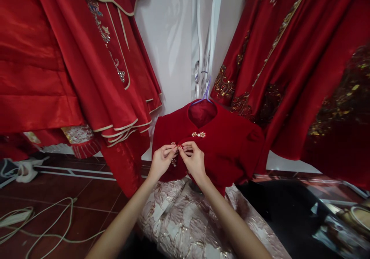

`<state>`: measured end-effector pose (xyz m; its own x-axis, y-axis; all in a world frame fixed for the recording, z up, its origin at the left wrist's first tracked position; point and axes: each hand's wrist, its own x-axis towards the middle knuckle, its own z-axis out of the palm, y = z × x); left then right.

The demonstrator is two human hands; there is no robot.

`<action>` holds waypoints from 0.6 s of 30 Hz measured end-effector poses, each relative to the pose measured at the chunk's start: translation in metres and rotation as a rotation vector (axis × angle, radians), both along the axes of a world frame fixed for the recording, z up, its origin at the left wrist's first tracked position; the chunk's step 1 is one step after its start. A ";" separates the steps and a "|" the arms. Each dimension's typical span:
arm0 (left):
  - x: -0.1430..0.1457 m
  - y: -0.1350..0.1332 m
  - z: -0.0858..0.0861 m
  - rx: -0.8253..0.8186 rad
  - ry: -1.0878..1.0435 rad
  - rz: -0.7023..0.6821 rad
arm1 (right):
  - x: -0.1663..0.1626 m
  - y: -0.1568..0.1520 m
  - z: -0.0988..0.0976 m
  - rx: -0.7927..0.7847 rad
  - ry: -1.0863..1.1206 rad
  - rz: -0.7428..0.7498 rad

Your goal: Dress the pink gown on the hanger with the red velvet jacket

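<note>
Single head view: close range, facing forward and down at hands (pixel 194 159).

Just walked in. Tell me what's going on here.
A person is working with both bare hands at the front of a red jacket on a purple hanger. The left hand and right hand meet, fingertips pinching at the front, below a beaded clasp; the fingers hide whether anything there is fastened. Pale patterned fabric lies below, and more red garments hang on both sides.
</note>
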<state>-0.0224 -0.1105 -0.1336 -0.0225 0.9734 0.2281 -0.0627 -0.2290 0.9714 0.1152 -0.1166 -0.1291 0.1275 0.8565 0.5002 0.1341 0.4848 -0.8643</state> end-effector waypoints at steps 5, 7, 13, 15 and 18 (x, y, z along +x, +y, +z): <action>-0.002 -0.001 0.008 -0.013 0.003 0.011 | -0.001 0.001 0.000 0.020 -0.030 -0.017; -0.004 -0.002 0.011 0.017 0.053 0.013 | 0.000 0.001 0.000 0.019 -0.037 -0.020; -0.010 0.000 0.012 0.112 0.272 0.034 | 0.004 0.005 -0.005 0.016 -0.187 -0.089; -0.009 0.001 0.010 0.132 0.334 0.040 | 0.005 0.007 -0.007 0.008 -0.241 -0.109; -0.008 0.002 0.008 0.126 0.375 0.077 | 0.007 0.007 -0.006 0.001 -0.262 -0.090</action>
<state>-0.0305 -0.1085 -0.1253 0.0129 0.9361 0.3514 0.3124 -0.3376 0.8879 0.1224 -0.1100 -0.1353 0.0691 0.8470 0.5271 0.3959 0.4617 -0.7938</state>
